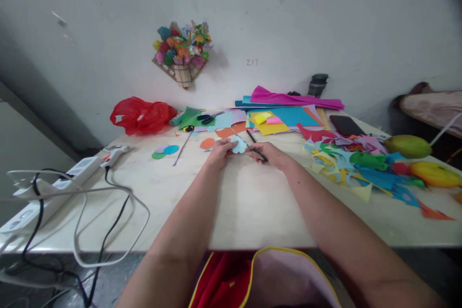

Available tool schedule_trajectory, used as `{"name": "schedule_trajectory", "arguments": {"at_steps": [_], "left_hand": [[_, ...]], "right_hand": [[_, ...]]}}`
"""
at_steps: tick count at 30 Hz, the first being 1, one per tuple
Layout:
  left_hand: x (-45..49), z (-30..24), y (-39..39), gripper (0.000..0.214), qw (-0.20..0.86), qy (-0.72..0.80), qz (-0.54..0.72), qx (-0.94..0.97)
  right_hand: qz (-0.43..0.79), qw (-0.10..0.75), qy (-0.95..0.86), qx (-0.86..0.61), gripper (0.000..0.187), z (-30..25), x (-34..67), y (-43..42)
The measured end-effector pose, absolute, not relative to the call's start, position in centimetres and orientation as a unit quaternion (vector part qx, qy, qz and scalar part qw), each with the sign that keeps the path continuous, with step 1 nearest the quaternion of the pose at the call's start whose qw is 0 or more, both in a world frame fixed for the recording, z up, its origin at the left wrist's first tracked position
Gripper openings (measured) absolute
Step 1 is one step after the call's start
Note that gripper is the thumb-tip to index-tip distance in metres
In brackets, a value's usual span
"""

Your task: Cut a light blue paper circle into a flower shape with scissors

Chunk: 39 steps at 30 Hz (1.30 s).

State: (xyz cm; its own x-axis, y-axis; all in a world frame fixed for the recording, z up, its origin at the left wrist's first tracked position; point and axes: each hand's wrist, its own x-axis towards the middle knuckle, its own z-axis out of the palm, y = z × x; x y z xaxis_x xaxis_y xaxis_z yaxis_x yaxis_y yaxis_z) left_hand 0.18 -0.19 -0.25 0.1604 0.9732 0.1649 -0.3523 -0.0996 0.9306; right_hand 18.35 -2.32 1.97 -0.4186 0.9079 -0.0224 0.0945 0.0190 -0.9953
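Observation:
Between my hands is a small light blue paper piece (238, 146) with a scalloped edge. My left hand (221, 150) pinches its left side. My right hand (269, 153) is closed round the dark handles of a pair of scissors (258, 153), whose blades reach up and left at the paper's right edge. An orange paper circle (207, 143) lies beside my left hand. Just beyond my right hand rests a dark pen-like stick (251, 135). Farther left are overlapping green, purple and blue paper circles (171, 149) and a thin purple strip (182, 148).
Coloured paper sheets (296, 116) and second scissors (205, 119) lie at the back, near a red plastic bag (142, 114). Paper scraps (361, 159), a phone (347, 125) and fruit (407, 146) cover the right. A power strip (54, 192) with loose cables occupies the left edge.

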Motion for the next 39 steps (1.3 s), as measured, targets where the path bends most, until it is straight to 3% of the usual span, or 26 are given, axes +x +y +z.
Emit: {"name": "schedule_trajectory", "arguments": {"at_steps": [39], "left_hand": [[0.20, -0.10, -0.34, 0.023, 0.595, 0.329, 0.566, 0.465]], "right_hand": [[0.540, 0.348, -0.655, -0.397, 0.023, 1.17, 18.60, -1.76]]}}
